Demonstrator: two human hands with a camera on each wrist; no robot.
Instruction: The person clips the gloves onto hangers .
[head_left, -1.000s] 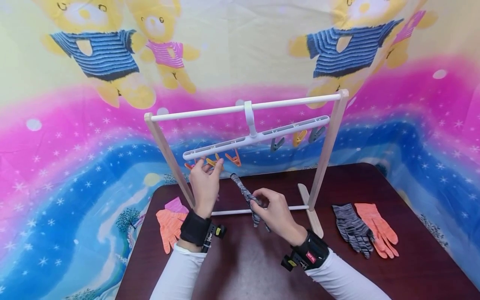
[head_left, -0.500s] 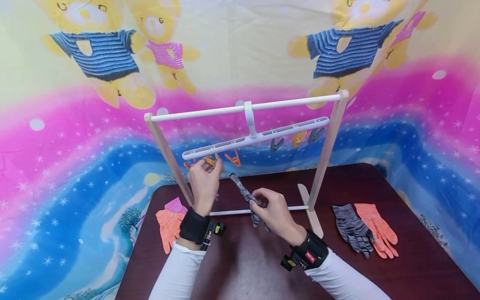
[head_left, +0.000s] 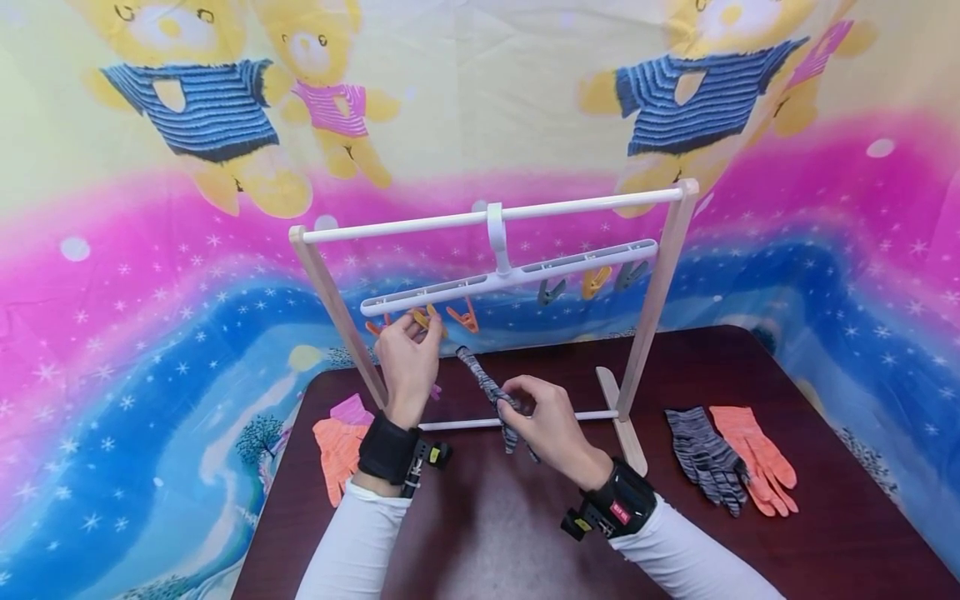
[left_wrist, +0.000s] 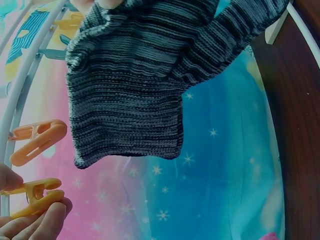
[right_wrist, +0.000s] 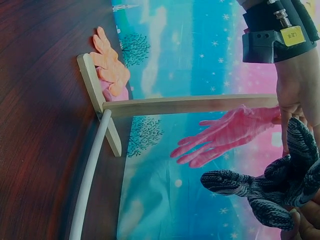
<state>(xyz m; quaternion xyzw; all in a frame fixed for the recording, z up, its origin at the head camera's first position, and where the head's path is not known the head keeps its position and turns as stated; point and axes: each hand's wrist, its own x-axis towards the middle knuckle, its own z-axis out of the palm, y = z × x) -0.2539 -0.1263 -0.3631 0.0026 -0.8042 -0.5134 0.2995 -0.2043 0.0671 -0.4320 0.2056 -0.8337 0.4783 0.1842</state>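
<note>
My left hand [head_left: 408, 362] pinches a yellow clothespin [left_wrist: 37, 195] under the left half of the white clip hanger [head_left: 510, 277]. A grey-and-black striped knit glove [head_left: 483, 379] is held by my right hand [head_left: 551, 425], its cuff pointing up towards that clothespin but apart from it. In the left wrist view the cuff [left_wrist: 127, 120] looks flat and wide. Beside the yellow clothespin hangs an orange clothespin [left_wrist: 42, 142] with nothing in it. A pink glove [right_wrist: 230, 135] hangs fingers down near my left hand; my hand mostly hides it in the head view.
A wooden stand with a white top rod [head_left: 585, 205] carries the hanger. Grey-blue and yellow clothespins [head_left: 596, 282] hang on its right half. An orange glove [head_left: 337, 454] lies over something pink at left; a striped glove [head_left: 701, 454] and another orange glove [head_left: 753, 458] lie at right.
The hanger has shifted very slightly left. My left hand stays at the yellow clothespin with its fingers slightly readjusted, and my right hand with the striped glove has hardly moved.
</note>
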